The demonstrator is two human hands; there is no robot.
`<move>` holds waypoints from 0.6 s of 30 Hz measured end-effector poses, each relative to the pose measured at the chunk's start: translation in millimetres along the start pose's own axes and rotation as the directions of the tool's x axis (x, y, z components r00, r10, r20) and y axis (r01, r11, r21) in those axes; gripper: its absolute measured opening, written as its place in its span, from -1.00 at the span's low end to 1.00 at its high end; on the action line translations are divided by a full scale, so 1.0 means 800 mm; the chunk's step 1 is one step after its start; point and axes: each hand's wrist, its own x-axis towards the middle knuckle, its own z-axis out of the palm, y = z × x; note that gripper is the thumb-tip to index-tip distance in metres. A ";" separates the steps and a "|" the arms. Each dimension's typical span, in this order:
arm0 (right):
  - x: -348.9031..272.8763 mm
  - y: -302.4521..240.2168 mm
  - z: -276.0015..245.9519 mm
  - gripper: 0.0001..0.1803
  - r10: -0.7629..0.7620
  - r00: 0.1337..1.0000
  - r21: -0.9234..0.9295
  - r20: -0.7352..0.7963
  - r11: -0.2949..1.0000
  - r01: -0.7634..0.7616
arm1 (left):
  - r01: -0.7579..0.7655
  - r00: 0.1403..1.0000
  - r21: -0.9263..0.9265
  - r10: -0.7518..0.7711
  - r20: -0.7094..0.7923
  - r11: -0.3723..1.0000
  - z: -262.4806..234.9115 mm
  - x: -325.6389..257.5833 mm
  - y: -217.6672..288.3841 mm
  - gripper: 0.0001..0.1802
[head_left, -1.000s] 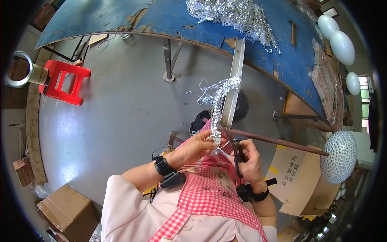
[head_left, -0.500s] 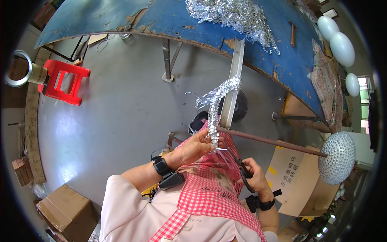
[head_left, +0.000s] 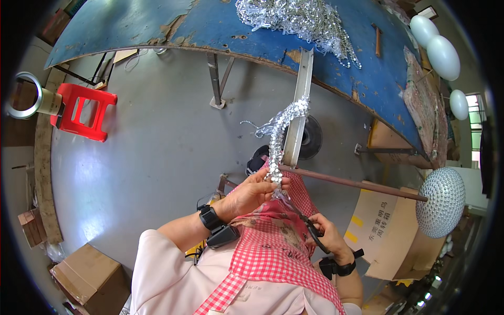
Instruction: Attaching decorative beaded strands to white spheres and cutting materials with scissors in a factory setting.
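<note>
A silver strand of shiny discs (head_left: 275,147) hangs down from the metal bar (head_left: 296,131) into my left hand (head_left: 252,193), whose fingers are closed on its lower end. My right hand (head_left: 328,235) has its fingers in the handles of dark scissors (head_left: 314,231). Their blades point up and left, with the tips at the strand's lower end, just below my left fingers. Whether the blades are open or closed there is too small to tell. A loose beaded tail of the strand sticks out to the left beside the bar.
A heap of silver strands (head_left: 299,26) and a hammer (head_left: 377,41) lie on the worn blue table (head_left: 205,31). A brown rod (head_left: 352,182) runs right to a studded silver egg shape (head_left: 441,202). Cardboard boxes (head_left: 89,273) and a red stool (head_left: 84,111) stand around.
My right hand has brought the scissors up and left, so their tips reach the strand's end. A thin white end that stuck out there no longer shows. My left hand stays nearly still.
</note>
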 end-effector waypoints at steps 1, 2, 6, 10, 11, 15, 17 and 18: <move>0.000 0.000 0.000 -0.45 0.004 1.000 0.068 0.014 0.998 -0.005 | -0.002 0.999 0.000 0.002 -0.036 1.000 0.000 0.000 0.000 -0.54; 0.000 0.000 -0.001 -0.45 0.003 1.000 0.069 0.015 0.998 -0.004 | -0.005 1.000 -0.012 0.005 0.003 1.000 0.000 0.000 -0.001 -0.54; 0.003 0.005 -0.002 -0.47 0.027 1.000 0.098 0.008 0.995 -0.027 | -0.019 1.000 -0.015 0.019 -0.005 1.000 -0.001 0.002 -0.003 -0.55; 0.006 0.011 -0.002 -0.48 0.049 0.999 0.098 0.012 0.994 -0.050 | -0.045 0.999 -0.014 0.044 -0.017 0.999 -0.001 0.003 -0.003 -0.55; 0.007 0.012 -0.002 -0.48 0.049 0.999 0.099 0.012 0.994 -0.050 | -0.033 0.999 -0.015 0.033 -0.001 0.999 -0.002 0.003 -0.003 -0.55; 0.007 0.010 -0.002 -0.48 0.042 0.999 0.079 0.017 0.996 -0.043 | -0.031 1.000 -0.035 0.031 0.005 0.999 -0.002 0.004 -0.004 -0.54; 0.006 0.009 -0.003 -0.48 0.042 0.999 0.057 0.018 0.997 -0.043 | -0.037 0.999 -0.038 0.037 0.005 0.999 -0.002 0.004 -0.004 -0.53; 0.005 0.008 -0.003 -0.48 0.049 0.999 0.084 0.021 0.995 -0.051 | -0.038 0.999 -0.050 0.038 0.007 0.998 -0.002 0.004 -0.004 -0.53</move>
